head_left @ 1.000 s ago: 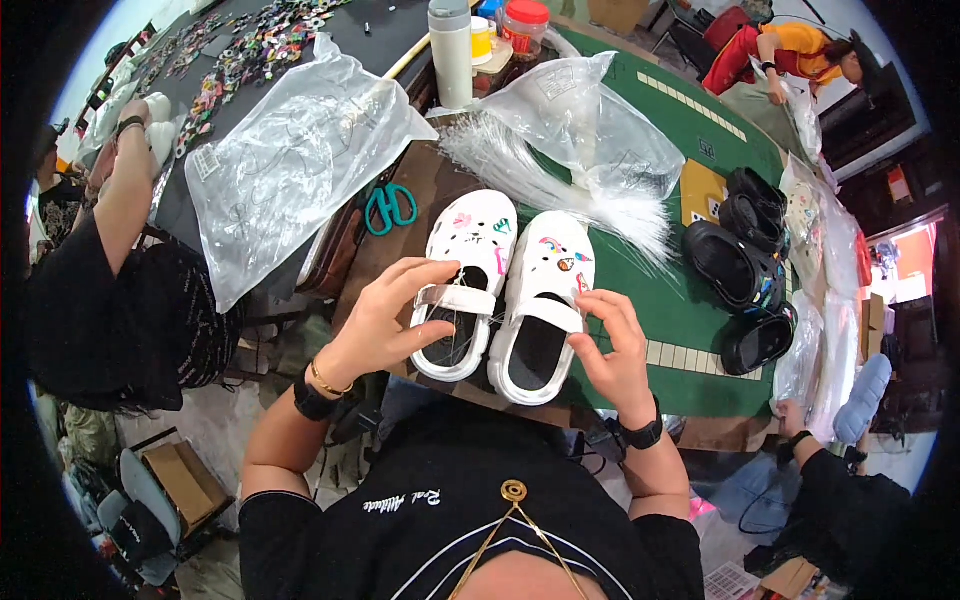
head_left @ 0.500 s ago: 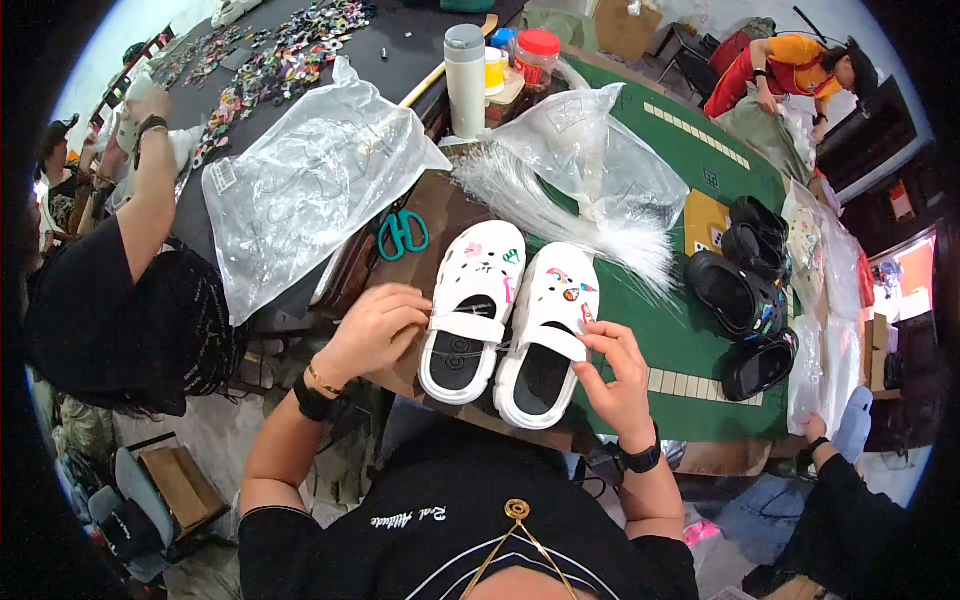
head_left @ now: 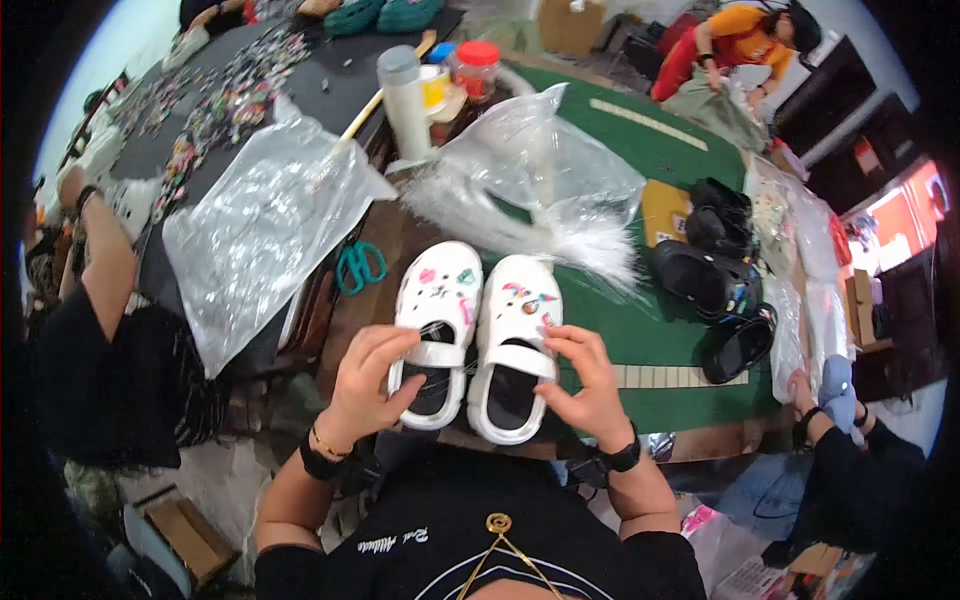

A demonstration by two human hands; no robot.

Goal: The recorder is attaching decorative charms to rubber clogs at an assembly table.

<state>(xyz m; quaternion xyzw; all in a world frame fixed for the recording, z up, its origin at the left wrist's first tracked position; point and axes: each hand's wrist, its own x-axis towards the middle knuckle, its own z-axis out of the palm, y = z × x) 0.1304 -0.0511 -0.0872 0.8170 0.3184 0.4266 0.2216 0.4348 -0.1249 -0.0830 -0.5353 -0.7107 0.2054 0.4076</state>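
The left hand (head_left: 362, 388) and right hand (head_left: 592, 395), loosely spread (neither clenched), flanked the white, perforated, charm-dotted foam clogs (head_left: 520, 288) on the green-and-brown counter (head_left: 690, 425), apparently to align the pair.

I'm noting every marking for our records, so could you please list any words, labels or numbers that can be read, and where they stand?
Black shirt: white lettering on the chest, not copied here.
Yellow card: dark marks, too small to read.
Red-lidded jar: any label is too blurred to read.
Left white clog, right white clog: coloured charms, no legible words.
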